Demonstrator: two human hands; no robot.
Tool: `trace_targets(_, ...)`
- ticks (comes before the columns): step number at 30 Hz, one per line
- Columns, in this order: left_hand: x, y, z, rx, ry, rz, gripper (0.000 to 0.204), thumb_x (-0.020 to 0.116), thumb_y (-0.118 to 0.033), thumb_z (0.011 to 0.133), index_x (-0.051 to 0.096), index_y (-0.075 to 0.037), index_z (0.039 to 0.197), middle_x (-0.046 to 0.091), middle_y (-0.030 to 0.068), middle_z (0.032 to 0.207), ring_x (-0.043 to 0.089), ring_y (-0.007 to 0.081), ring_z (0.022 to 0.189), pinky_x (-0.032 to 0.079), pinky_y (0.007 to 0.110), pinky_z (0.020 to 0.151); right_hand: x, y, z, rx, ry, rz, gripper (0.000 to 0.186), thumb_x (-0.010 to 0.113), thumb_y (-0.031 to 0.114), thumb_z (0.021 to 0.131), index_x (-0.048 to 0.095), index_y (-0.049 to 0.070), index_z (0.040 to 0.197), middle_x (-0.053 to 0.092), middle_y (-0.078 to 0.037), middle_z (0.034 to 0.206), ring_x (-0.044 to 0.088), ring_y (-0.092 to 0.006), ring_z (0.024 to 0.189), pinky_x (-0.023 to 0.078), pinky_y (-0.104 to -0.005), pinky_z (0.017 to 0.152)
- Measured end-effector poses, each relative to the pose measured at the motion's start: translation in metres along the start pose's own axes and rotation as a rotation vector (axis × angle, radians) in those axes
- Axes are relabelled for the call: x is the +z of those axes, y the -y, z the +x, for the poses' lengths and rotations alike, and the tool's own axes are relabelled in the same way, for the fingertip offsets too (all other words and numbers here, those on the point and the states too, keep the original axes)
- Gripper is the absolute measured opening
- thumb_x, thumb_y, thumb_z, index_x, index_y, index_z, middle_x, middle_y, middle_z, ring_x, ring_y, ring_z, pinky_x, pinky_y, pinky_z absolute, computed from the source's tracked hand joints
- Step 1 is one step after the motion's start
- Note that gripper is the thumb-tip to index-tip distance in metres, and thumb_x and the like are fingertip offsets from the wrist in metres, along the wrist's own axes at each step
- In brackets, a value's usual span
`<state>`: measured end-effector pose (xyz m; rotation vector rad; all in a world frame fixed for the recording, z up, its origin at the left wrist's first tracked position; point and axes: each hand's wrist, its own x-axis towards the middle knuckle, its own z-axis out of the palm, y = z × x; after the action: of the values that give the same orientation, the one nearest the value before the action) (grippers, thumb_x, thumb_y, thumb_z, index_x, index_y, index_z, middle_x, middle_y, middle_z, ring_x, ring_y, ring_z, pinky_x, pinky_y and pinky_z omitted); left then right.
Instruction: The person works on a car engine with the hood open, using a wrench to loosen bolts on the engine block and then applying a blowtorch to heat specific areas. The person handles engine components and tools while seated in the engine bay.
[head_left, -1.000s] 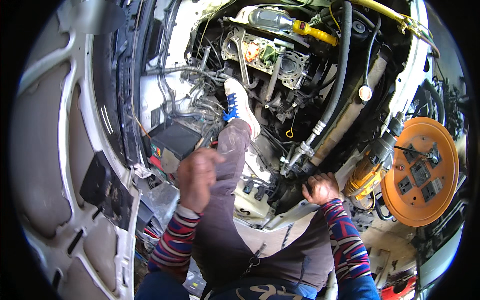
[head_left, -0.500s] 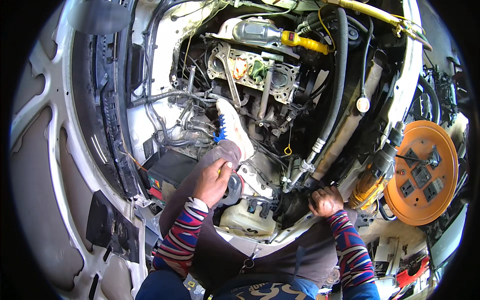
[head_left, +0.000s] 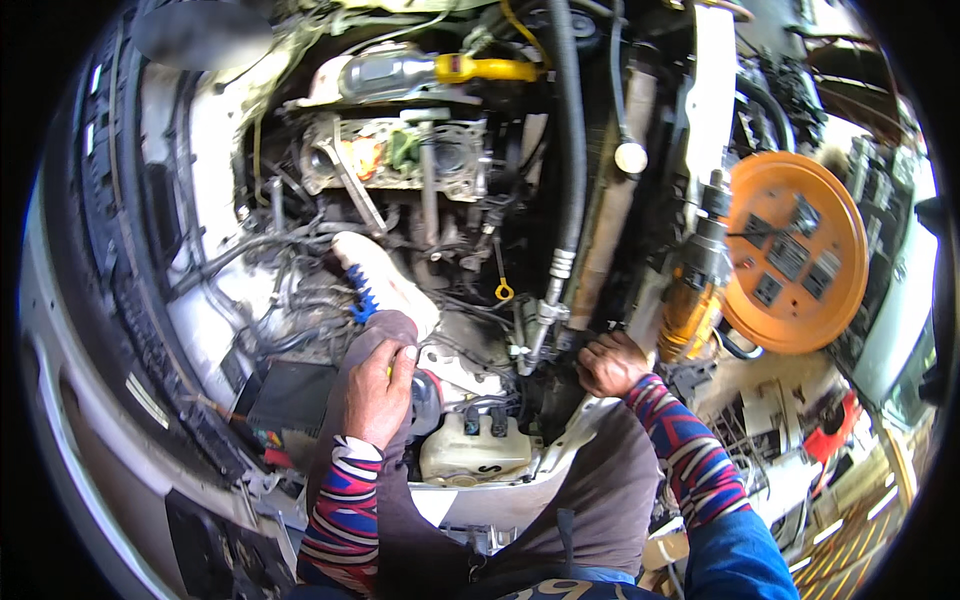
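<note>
My left hand (head_left: 380, 395) lies by my bent knee, its fingers curled round something that shows only as a small yellow bit. Just beyond it is a round grey part (head_left: 426, 392) with a red edge; I cannot tell whether the hand holds it. My right hand (head_left: 612, 363) is closed, knuckles up, at the front edge of the engine bay; whatever its fingers grip is hidden. Between the hands sits a whitish plastic reservoir (head_left: 475, 455). My white shoe (head_left: 385, 280) with blue laces is planted among the engine parts.
An opened engine block (head_left: 455, 150) carries a wrench (head_left: 357, 185) and cloths. Behind it lies a yellow-handled work lamp (head_left: 400, 75). Right of my right hand, a yellow power drill (head_left: 690, 305) leans beside an orange cable reel (head_left: 840, 240). A dark battery (head_left: 290, 400) stands at left.
The view has swung, so the whole scene sits further left and mostly higher. My left hand stays at the knee and my right hand at the front edge, both closed.
</note>
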<state>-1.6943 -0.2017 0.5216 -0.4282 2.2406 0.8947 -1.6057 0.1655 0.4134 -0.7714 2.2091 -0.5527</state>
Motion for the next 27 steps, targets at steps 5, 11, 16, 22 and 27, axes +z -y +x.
trace_targets(5, 0.012, -0.002, -0.003, -0.144, 0.205, 0.265, 0.022, 0.06, -0.025, 0.094, 0.068, -0.005, 0.099, 0.066, 0.0263, 0.086, 0.064, 0.0466, 0.087, 0.05, 0.049, 0.073, -0.071, 0.039, 0.015, 0.036, -0.396, 0.227, 0.015, 0.071, 0.016, 0.074, 0.061, 0.008, 0.079, 0.057, -0.009, 0.075, 0.057, -0.0291, 0.07, 0.046, -0.039, 0.065)
trace_targets(11, 0.009, 0.013, 0.0, -0.097, 0.11, 0.101, 0.015, 0.054, -0.018, 0.096, 0.064, -0.008, 0.102, 0.068, 0.025, 0.088, 0.064, 0.0465, 0.087, 0.049, 0.054, 0.074, -0.254, -0.122, 0.086, 0.367, -1.251, -0.13, 0.037, 0.077, 0.022, 0.081, 0.066, -0.001, 0.108, 0.067, -0.02, 0.093, 0.066, -0.0357, 0.087, 0.052, -0.0434, 0.081)
trace_targets(16, -0.004, 0.011, 0.01, -0.124, -0.031, 0.031, 0.02, 0.059, -0.023, 0.095, 0.066, -0.005, 0.098, 0.068, 0.0233, 0.087, 0.064, 0.0457, 0.086, 0.05, 0.05, 0.072, -0.31, -0.273, 0.135, 0.837, -0.639, 0.35, 0.092, 0.069, 0.07, 0.076, 0.06, -0.002, 0.132, 0.062, -0.03, 0.123, 0.06, -0.0369, 0.117, 0.044, -0.0408, 0.102)
trace_targets(22, -0.007, 0.027, 0.044, -0.109, -0.115, -0.024, 0.022, 0.061, -0.02, 0.094, 0.066, 0.001, 0.093, 0.065, 0.0238, 0.084, 0.063, 0.0444, 0.081, 0.05, 0.044, 0.071, -0.293, -0.331, 0.175, 1.128, -0.414, -0.38, 0.109, 0.062, 0.08, 0.071, 0.05, -0.011, 0.13, 0.062, -0.032, 0.121, 0.06, -0.0409, 0.116, 0.045, -0.0428, 0.101)
trace_targets(27, 0.018, 0.04, 0.16, 0.126, -0.264, 0.049, 0.017, 0.064, -0.018, 0.092, 0.07, -0.004, 0.099, 0.067, 0.0172, 0.092, 0.065, 0.0362, 0.088, 0.05, 0.042, 0.077, -0.283, -0.31, 0.175, 1.319, -0.737, -0.191, 0.087, 0.063, 0.06, 0.077, 0.047, -0.009, 0.126, 0.061, -0.034, 0.123, 0.06, -0.0442, 0.117, 0.045, -0.0474, 0.101)
